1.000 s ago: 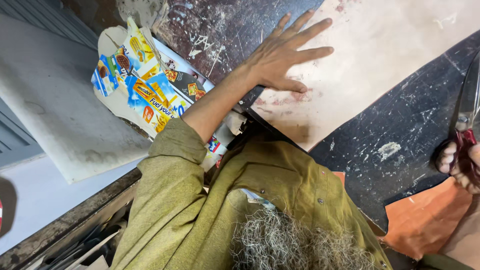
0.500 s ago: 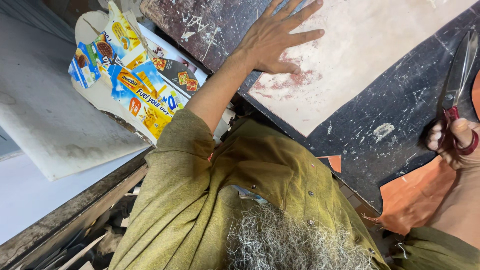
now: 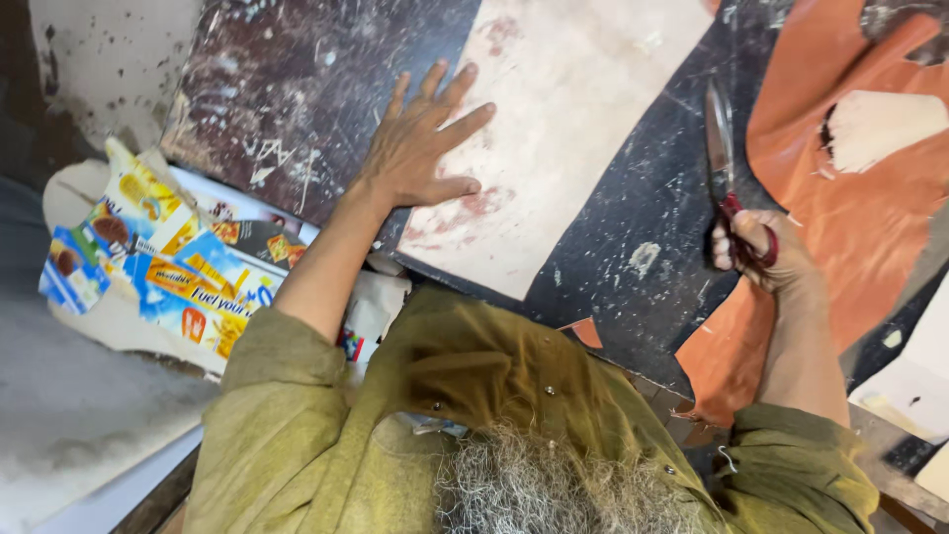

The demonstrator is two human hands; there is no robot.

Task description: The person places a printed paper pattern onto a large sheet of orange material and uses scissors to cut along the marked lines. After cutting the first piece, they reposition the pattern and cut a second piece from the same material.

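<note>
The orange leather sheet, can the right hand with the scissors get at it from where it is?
Probably yes. The right hand holds the scissors right at the edge of the orange leather sheet, with nothing between them.

Two hands: left (image 3: pixel 420 148) upper centre, right (image 3: pixel 756 252) right of centre. One scissors (image 3: pixel 720 138), upper right. One pale sheet (image 3: pixel 573 109), top centre. One orange sheet (image 3: pixel 850 218), right. One printed carton cutout (image 3: pixel 158 267), left.

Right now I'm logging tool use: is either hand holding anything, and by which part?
The right hand holds red-handled scissors by the handle loops, blades pointing away. The left hand holds nothing; it lies flat on the pale sheet.
</note>
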